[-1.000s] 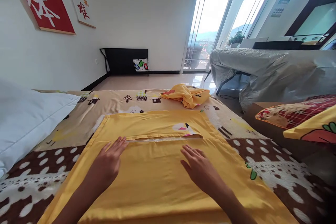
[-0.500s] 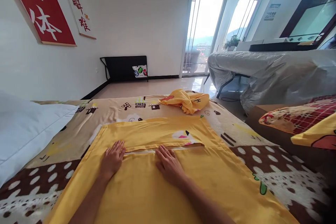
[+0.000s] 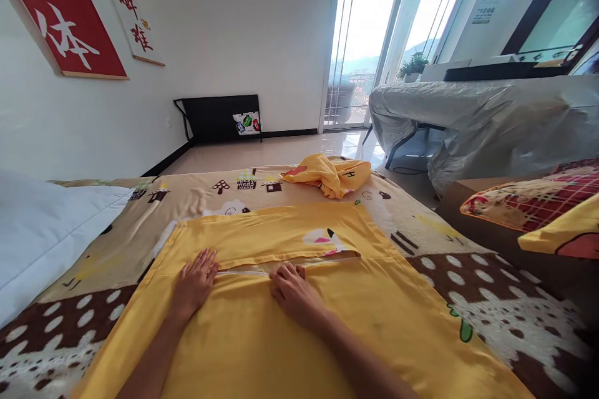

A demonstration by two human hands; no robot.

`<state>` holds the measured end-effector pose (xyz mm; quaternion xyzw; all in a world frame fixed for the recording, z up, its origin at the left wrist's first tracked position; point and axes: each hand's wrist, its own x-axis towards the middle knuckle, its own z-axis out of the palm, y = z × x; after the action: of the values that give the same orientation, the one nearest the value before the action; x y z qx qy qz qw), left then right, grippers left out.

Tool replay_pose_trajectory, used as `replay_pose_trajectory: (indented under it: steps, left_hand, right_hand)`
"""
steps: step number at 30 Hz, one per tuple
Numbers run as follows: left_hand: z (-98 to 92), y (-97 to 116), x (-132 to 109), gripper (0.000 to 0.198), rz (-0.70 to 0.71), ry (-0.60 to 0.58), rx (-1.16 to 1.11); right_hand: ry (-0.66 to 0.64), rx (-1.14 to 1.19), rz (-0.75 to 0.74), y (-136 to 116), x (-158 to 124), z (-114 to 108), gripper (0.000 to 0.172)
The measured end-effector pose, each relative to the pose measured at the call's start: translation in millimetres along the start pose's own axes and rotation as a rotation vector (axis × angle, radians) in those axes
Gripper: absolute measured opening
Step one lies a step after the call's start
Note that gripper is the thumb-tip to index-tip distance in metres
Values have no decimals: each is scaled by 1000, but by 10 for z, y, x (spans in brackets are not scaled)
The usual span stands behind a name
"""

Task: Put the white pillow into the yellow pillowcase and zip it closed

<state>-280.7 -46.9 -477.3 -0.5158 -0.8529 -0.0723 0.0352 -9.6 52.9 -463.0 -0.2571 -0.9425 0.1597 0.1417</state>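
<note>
A yellow pillowcase (image 3: 299,330) lies flat on the patterned bedsheet (image 3: 491,299), its zipper opening (image 3: 243,273) running across the middle. My left hand (image 3: 194,280) rests flat on the cloth at the zipper's left end, fingers apart. Just to the right, my right hand (image 3: 292,290) lies at the zipper edge with its fingertips curled onto the seam; whether they pinch the cloth cannot be told.
A white pillow (image 3: 42,230) lies at the left. A crumpled yellow cloth (image 3: 330,173) sits at the bed's far edge. To the right are a box with patterned bedding (image 3: 528,206) and plastic-covered furniture (image 3: 486,118). Beyond the bed lies tiled floor.
My right hand has slid left along the pillowcase to the zipper, close to my left hand, and its fingertips have curled onto the seam. The left hand has stayed put.
</note>
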Motion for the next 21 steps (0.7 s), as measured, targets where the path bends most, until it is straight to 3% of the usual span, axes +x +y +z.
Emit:
replay_pose_trajectory:
  steps: [8,15,21]
  left_hand:
    - [5,-5,7,53,1,-27,45]
    - [-10,4,4,56,-10,-65,82]
    - [-224,220,34,53,-35,-137,172]
  right_hand:
    - [-37,-17,-126,-47,-71,-12,16]
    - [-71,154,-129,-41,-68,-26,20]
    - [-8,164,-131,-23,-72,17,12]
